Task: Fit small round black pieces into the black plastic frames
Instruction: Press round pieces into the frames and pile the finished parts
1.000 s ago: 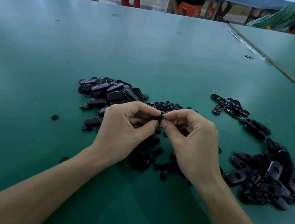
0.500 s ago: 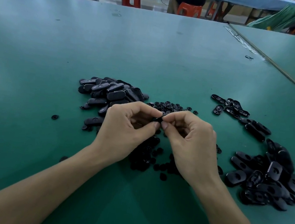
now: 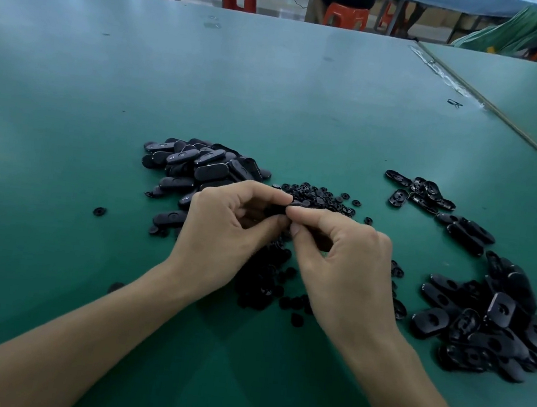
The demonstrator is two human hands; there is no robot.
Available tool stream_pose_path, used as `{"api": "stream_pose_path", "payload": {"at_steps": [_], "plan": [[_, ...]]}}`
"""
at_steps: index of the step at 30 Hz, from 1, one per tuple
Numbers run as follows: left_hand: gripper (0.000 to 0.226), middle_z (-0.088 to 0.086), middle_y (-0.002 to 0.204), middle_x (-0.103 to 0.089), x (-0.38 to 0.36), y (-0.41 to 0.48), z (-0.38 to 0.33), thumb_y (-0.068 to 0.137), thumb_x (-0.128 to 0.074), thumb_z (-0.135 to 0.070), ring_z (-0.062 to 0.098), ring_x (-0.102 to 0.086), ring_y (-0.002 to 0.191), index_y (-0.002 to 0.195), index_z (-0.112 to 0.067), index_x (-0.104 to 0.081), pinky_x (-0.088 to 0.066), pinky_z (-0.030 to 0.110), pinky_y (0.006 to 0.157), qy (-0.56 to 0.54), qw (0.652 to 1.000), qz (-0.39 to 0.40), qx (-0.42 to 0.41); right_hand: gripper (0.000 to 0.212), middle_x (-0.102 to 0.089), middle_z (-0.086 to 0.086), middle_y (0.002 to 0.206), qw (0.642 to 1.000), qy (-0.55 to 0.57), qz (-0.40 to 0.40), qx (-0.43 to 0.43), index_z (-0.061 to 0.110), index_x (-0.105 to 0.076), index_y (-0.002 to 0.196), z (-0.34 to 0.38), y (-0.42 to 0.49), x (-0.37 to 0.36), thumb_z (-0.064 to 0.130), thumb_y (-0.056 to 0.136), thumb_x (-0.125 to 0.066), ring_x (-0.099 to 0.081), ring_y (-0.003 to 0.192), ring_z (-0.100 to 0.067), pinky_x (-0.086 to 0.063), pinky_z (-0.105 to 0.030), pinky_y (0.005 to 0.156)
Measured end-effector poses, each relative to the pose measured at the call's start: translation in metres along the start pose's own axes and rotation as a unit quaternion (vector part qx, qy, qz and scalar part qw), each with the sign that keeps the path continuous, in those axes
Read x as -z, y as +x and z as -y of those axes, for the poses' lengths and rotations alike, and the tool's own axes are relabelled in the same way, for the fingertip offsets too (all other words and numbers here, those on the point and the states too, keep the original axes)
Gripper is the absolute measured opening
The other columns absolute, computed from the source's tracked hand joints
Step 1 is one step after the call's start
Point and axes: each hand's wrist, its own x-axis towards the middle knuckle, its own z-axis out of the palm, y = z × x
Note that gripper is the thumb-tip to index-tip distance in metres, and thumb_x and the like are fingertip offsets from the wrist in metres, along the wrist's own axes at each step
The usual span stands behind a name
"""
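The far half of the green table top [image 3: 273, 95] is left open, and wide free lanes are offered along its left side and near edge. The middle is blocked by the left hand [image 3: 222, 238] and right hand [image 3: 347, 267], joined at the fingertips on a small black plastic part [image 3: 301, 203], with small round black pieces [image 3: 264, 284] scattered beneath them. A heap of oval black plastic frames [image 3: 197, 167] is banked just behind the left hand; a second heap of frames [image 3: 489, 325] (larger, more loosely piled) is met on the right. Between the right hand and that heap only a narrow strip is found, dotted with a few pieces. The left lane is interrupted by one stray round piece [image 3: 99, 211].
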Motion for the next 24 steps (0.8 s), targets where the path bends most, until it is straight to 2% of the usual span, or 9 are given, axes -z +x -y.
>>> {"api": "stream_pose_path", "payload": {"at_steps": [7, 11, 13, 17, 21, 24], "plan": [[0.029, -0.009, 0.087, -0.077, 0.001, 0.002, 0.002, 0.084, -0.076, 0.002, 0.008, -0.074, 0.077, 0.091, -0.026, -0.073, -0.057, 0.02, 0.072, 0.019, 1.0, -0.006, -0.009, 0.022, -0.077, 0.001, 0.102, 0.995, -0.075, 0.019, 0.064, 0.012, -0.077, 0.109, 0.004, -0.002, 0.001, 0.006, 0.089, -0.072, -0.069, 0.092, -0.005, -0.046, -0.01, 0.093], [0.027, -0.007, 0.085, -0.077, 0.001, 0.001, 0.004, 0.085, -0.077, -0.001, 0.012, -0.073, 0.074, 0.092, -0.026, -0.072, -0.06, 0.025, 0.07, 0.025, 0.999, -0.017, -0.013, 0.021, -0.077, 0.002, 0.1, 0.994, -0.083, 0.012, 0.074, 0.012, -0.078, 0.107, 0.001, -0.001, 0.0, 0.004, 0.088, -0.072, -0.069, 0.092, -0.005, -0.045, -0.008, 0.092], [0.025, -0.006, 0.085, -0.076, 0.0, 0.001, 0.004, 0.085, -0.077, -0.003, 0.014, -0.073, 0.073, 0.094, -0.026, -0.072, -0.061, 0.028, 0.07, 0.032, 0.999, -0.019, -0.012, 0.021, -0.077, 0.005, 0.096, 0.996, -0.063, -0.003, 0.065, 0.014, -0.079, 0.104, -0.002, 0.001, 0.001, 0.003, 0.087, -0.073, -0.068, 0.09, -0.002, -0.047, -0.007, 0.088], [0.024, -0.004, 0.083, -0.076, 0.0, 0.001, 0.004, 0.085, -0.077, -0.002, 0.016, -0.073, 0.071, 0.093, -0.024, -0.072, -0.062, 0.033, 0.069, 0.037, 0.999, -0.016, -0.005, 0.024, -0.076, 0.009, 0.093, 0.999, -0.026, -0.005, 0.043, 0.018, -0.079, 0.104, -0.005, 0.0, -0.001, 0.004, 0.086, -0.075, -0.068, 0.086, 0.0, -0.054, -0.017, 0.084], [0.028, -0.005, 0.084, -0.077, -0.001, 0.001, 0.003, 0.085, -0.076, 0.002, 0.014, -0.074, 0.074, 0.092, -0.025, -0.072, -0.062, 0.033, 0.07, 0.032, 0.999, -0.017, -0.005, 0.029, -0.073, 0.018, 0.085, 0.998, 0.055, 0.002, -0.033, 0.023, -0.076, 0.109, -0.007, 0.0, -0.003, 0.008, 0.085, -0.076, -0.068, 0.081, 0.006, -0.051, -0.006, 0.076], [0.027, -0.005, 0.083, -0.077, -0.002, 0.0, 0.002, 0.086, -0.075, 0.001, 0.013, -0.074, 0.074, 0.091, -0.026, -0.072, -0.062, 0.03, 0.07, 0.036, 0.999, -0.013, -0.005, 0.024, -0.074, 0.017, 0.081, 0.991, 0.11, 0.01, -0.077, 0.025, -0.078, 0.1, -0.009, 0.002, -0.002, 0.008, 0.084, -0.077, -0.07, 0.08, 0.005, -0.053, -0.01, 0.076]]}}
